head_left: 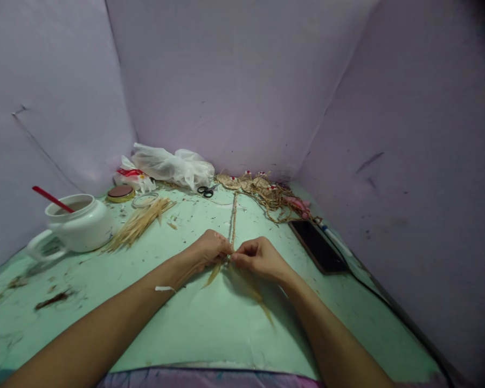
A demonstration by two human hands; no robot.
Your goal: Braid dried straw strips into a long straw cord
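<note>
A thin braided straw cord (234,215) runs from the back of the green surface straight toward me. At its near end my left hand (213,249) pinches the braid with fingers closed. Right beside it my right hand (261,258) also has its fingertips pressed together on the straw, and the two hands nearly touch. Loose pale straw strands (258,296) hang below my right hand, and a shorter tuft (213,274) sticks out under my left. The exact crossing of the strands is hidden by my fingers.
On the left stand a white pot (81,229) with a red stick and a straw bundle (139,223). Farther back lie a plastic bag (178,167), black-handled scissors (206,191) and tangled braided cord (267,196). A phone (319,248) and black cable (392,304) are at right.
</note>
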